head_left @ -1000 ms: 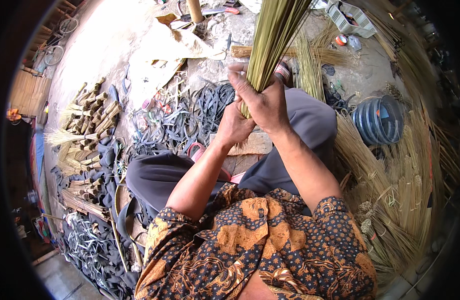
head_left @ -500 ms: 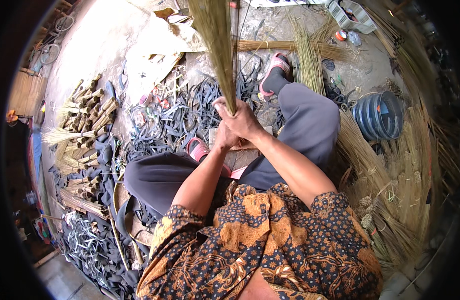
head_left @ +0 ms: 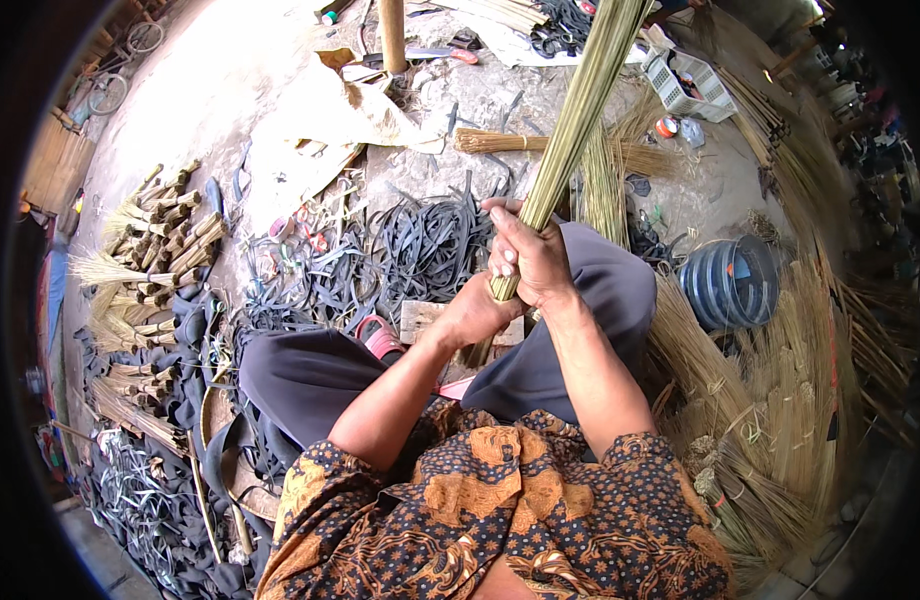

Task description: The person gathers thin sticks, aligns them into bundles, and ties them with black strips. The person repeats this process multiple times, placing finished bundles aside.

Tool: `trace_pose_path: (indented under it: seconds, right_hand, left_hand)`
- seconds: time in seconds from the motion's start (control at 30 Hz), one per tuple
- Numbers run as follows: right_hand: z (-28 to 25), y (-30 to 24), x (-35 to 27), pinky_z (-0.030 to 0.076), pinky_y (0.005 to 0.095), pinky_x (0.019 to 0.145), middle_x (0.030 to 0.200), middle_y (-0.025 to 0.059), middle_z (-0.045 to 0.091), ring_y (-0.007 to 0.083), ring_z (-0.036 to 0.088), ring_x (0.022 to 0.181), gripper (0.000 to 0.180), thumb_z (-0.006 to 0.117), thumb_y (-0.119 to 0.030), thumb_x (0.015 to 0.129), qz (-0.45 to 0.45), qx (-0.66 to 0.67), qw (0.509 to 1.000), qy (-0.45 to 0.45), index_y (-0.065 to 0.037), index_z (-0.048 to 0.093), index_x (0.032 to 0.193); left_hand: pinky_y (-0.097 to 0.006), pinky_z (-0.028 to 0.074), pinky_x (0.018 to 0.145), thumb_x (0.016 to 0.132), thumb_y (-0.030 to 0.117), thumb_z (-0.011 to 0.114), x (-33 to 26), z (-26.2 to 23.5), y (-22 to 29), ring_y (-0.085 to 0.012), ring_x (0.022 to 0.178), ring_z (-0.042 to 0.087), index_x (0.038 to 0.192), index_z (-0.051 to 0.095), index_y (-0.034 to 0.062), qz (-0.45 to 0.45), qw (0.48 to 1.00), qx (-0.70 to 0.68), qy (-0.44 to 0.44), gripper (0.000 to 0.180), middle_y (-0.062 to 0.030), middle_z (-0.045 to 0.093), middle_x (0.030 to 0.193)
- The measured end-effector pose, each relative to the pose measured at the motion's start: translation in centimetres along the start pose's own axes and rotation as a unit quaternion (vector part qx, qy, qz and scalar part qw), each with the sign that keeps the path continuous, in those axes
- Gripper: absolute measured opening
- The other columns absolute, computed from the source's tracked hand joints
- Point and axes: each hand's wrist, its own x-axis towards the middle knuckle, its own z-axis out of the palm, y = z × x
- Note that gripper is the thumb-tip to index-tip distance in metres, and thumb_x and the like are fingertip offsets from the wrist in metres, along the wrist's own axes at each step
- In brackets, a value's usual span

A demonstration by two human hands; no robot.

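1. Clutter lies all round the hands: a heap of black rubber strips [head_left: 420, 250] is just beyond and left of them, on the grey dusty ground [head_left: 230, 90].
2. Farther to the left of the hands, short tied bundles of pale straw stubs [head_left: 160, 250] lie in rows.
3. Right of the hands stands a blue ribbed plastic drum [head_left: 732, 282], and past it big heaps of loose tan broom straw [head_left: 780, 400] curve along the edge.
4. Beyond the hands, a finished straw bundle [head_left: 500, 142] lies flat near a white plastic basket [head_left: 688, 82].
5. A small pale wooden block [head_left: 420, 318] sits just under the hands, between the knees in grey trousers [head_left: 310, 380].
6. The right hand [head_left: 530, 255] is closed tight round a long bundle of green-yellow straw stalks [head_left: 580, 110], which slants up and away to the right.
7. The left hand [head_left: 477, 315], just below and touching the right one, grips the same bundle near its lower end, fingers wrapped shut.
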Motion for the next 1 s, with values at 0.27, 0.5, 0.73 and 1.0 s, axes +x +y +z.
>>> trace_pose_path:
  seconds: [0.27,0.5,0.73,1.0]
  right_hand:
    - [-1.5,-5.0,-0.8,0.053,0.0275,0.084,0.114,0.0086,0.068,0.01,0.062,0.108,0.065,0.072,-0.046,0.099,-0.11,-0.201,0.972,-0.059,0.005,0.058,0.136]
    - [-20.8,-10.9,-7.5,0.048,0.0229,0.06,0.099,0.0034,0.073,0.0063,0.062,0.07,0.038,0.065,-0.038,0.104,-0.112,-0.283,0.896,0.323,-0.004,0.069,0.119]
    - [-35.8,1.6,-13.9,0.053,0.0419,0.085,0.098,0.0151,0.076,0.0296,0.072,0.094,0.042,0.069,-0.038,0.096,0.204,-0.543,0.685,0.441,-0.006,0.073,0.122]
    - [-38.6,5.3,-13.3,0.049,0.0486,0.108,0.142,0.016,0.063,0.0356,0.061,0.129,0.053,0.065,-0.045,0.096,0.329,-0.582,0.608,0.428,-0.012,0.065,0.137]
  left_hand:
    - [-0.026,0.04,0.049,0.096,0.014,0.076,-1.7,-0.5,0.6,-0.0068,0.056,0.049,0.091,0.056,0.0085,-0.025,0.992,-0.049,0.114,0.021,0.0047,0.054,0.068]
    - [-0.024,0.041,0.047,0.097,0.022,0.076,-2.4,-3.8,0.6,-0.0065,0.051,0.049,0.083,0.053,0.0121,-0.066,0.984,-0.038,0.163,0.029,0.0046,0.053,0.062]
    - [-0.026,0.042,0.045,0.096,0.028,0.076,-2.1,-4.0,-0.1,-0.0096,0.048,0.052,0.081,0.055,0.0101,-0.061,0.981,0.001,0.185,0.031,0.0014,0.053,0.059]
    - [-0.027,0.045,0.048,0.095,0.029,0.076,-1.5,-3.7,0.2,-0.0101,0.05,0.056,0.084,0.054,0.0076,-0.072,0.981,0.056,0.169,0.032,-0.0006,0.056,0.06]
